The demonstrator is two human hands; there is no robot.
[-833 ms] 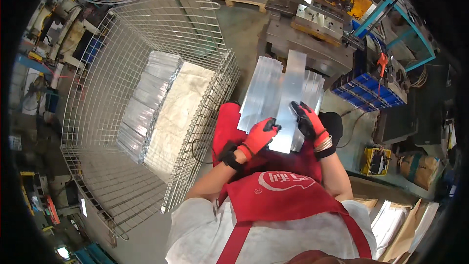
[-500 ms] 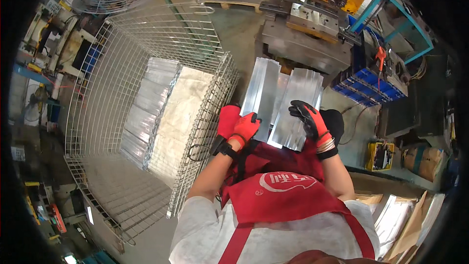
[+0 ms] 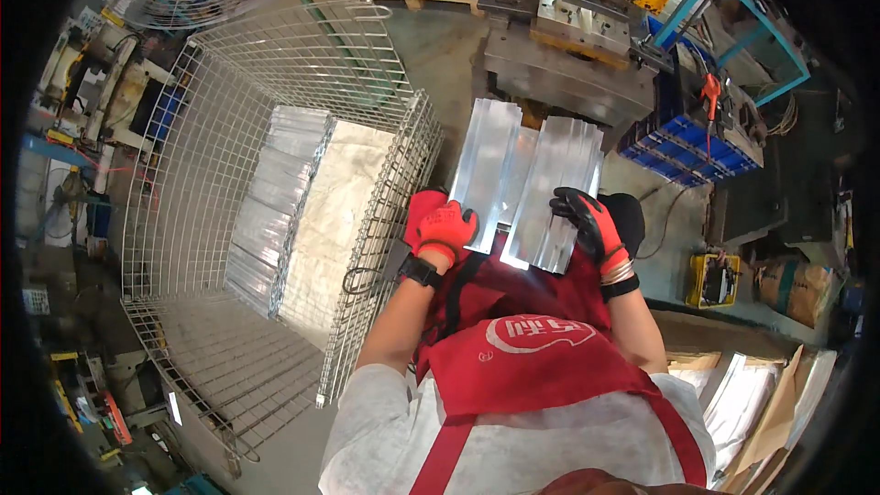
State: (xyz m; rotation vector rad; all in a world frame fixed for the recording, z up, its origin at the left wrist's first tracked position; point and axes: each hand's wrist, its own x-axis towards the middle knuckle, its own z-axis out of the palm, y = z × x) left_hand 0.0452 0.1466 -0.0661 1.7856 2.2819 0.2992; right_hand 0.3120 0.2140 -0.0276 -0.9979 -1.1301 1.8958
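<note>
Two stacks of long, ribbed silver metal profiles lie side by side over my lap. My left hand, in a red and black glove, grips the near left corner of the left metal profile; some of its fingers are hidden. At the right metal profile, my right hand rests by the right edge, its black-coated fingers apart and bent over the top. A gap shows between the two stacks, with another metal piece visible lower down in it.
To my left stands a wire mesh cage holding stacked profiles and a cream sheet. A heavy press machine is ahead. Blue crates stand at right, with a yellow basket nearer and cardboard boxes behind it.
The left profile has shifted slightly up and away from my body. My left hand has turned at its near corner, with the thumb now pointing up. My right hand has moved slightly right.
</note>
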